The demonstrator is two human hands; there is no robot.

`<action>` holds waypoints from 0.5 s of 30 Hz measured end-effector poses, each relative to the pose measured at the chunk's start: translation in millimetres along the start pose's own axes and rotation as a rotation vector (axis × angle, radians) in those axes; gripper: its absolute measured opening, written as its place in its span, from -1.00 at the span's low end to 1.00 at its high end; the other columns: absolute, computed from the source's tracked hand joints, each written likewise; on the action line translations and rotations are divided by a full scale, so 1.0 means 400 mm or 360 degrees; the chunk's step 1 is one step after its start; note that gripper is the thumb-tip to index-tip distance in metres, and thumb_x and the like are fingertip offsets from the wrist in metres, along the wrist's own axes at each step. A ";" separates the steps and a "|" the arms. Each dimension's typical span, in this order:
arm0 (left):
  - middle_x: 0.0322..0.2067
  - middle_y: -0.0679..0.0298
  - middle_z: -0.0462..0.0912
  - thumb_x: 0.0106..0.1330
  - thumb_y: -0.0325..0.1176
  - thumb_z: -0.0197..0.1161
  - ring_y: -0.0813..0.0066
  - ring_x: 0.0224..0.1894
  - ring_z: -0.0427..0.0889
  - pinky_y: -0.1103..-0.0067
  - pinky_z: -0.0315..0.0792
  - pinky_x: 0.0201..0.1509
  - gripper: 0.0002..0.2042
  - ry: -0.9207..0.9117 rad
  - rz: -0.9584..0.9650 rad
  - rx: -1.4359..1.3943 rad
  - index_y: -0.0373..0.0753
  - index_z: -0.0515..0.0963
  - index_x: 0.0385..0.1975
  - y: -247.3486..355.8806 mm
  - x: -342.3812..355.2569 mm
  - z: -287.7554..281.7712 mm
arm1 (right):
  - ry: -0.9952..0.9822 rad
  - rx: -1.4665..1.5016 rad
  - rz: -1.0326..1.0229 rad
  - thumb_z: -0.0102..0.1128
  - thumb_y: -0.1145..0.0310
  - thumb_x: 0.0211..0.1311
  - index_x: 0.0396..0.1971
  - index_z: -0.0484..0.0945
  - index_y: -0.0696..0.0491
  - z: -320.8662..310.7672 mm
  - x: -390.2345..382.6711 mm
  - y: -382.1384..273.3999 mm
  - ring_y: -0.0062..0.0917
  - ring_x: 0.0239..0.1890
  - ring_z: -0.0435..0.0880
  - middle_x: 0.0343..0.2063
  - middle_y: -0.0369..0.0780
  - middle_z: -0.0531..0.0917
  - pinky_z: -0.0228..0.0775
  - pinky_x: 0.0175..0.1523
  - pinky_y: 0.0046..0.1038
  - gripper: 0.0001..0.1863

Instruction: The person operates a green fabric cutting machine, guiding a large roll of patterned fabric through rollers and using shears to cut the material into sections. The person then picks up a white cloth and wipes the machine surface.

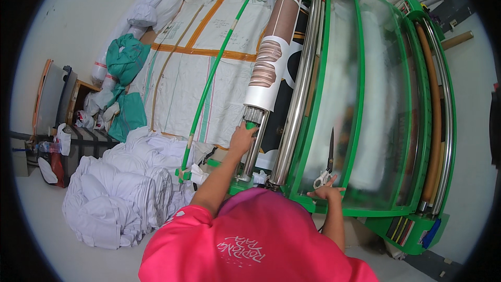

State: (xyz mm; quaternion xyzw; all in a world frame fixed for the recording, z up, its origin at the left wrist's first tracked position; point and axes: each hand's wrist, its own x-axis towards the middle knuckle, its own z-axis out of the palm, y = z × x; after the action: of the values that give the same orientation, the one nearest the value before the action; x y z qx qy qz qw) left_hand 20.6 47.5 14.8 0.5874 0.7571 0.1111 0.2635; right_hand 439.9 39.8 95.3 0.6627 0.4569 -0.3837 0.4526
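Note:
My left hand [242, 138] is closed around the green end [251, 125] of a roller. On that roller is a roll of printed sheet [267, 70], white with brown patterned shapes and a plain brown stretch farther up. My right hand [327, 192] is at the front of the machine's see-through cover [342, 99], fingers spread. Its fingertips reach the white handles of a pair of scissors [330, 162]. The dark blades point away from me over the cover. Whether the fingers press on the handles is hard to make out.
Bright metal rollers [297, 109] run beside the green-framed machine. A long green pole [222, 55] slants on the left. Large white cloth bundles [117, 193] lie at the lower left, near green sacks [128, 62]. A taped, patched sheet [190, 91] spreads behind the pole.

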 end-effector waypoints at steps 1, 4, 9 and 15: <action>0.20 -0.09 0.53 0.33 -0.34 0.55 -0.20 0.15 0.64 0.07 0.60 0.26 -0.53 -0.0012 0.0022 -0.0027 0.04 0.73 0.26 -0.008 0.002 0.004 | -0.0013 -0.0006 -0.0004 0.49 -0.56 0.12 0.81 -0.15 -0.23 0.002 0.000 0.002 0.68 0.60 -0.65 0.66 -0.09 -0.89 -0.33 0.63 0.60 0.44; 0.16 -0.15 0.53 0.30 -0.35 0.57 -0.22 0.12 0.66 0.08 0.61 0.26 -0.58 0.0055 0.0102 -0.0090 -0.01 0.77 0.19 -0.031 0.008 0.006 | -0.0032 -0.0044 -0.0031 0.49 -0.55 0.13 0.81 -0.16 -0.22 -0.005 0.001 -0.004 0.69 0.59 -0.65 0.66 -0.09 -0.90 -0.33 0.63 0.61 0.44; 0.08 -0.18 0.55 0.29 -0.39 0.57 -0.29 0.11 0.66 0.08 0.59 0.26 -0.63 0.0206 0.0159 -0.0241 -0.09 0.79 0.12 -0.028 -0.009 0.015 | -0.0005 0.0005 -0.0039 0.49 -0.52 0.15 0.81 -0.21 -0.18 -0.003 -0.018 -0.005 0.71 0.59 -0.64 0.65 -0.08 -0.90 -0.32 0.61 0.64 0.46; 0.01 -0.18 0.55 0.37 -0.42 0.48 -0.30 0.05 0.68 0.04 0.61 0.16 -0.75 0.0229 0.0175 -0.0308 -0.21 0.78 0.02 -0.028 -0.022 0.002 | -0.0056 -0.0023 -0.0013 0.50 -0.53 0.14 0.81 -0.25 -0.14 -0.013 -0.036 -0.011 0.69 0.60 -0.62 0.67 -0.09 -0.88 -0.30 0.64 0.60 0.49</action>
State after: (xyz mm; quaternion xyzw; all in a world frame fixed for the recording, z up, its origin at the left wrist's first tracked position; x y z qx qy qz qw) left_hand 13.1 36.0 10.9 0.5903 0.7265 0.2398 0.2575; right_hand 431.9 41.8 109.1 0.6508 0.4543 -0.3937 0.4637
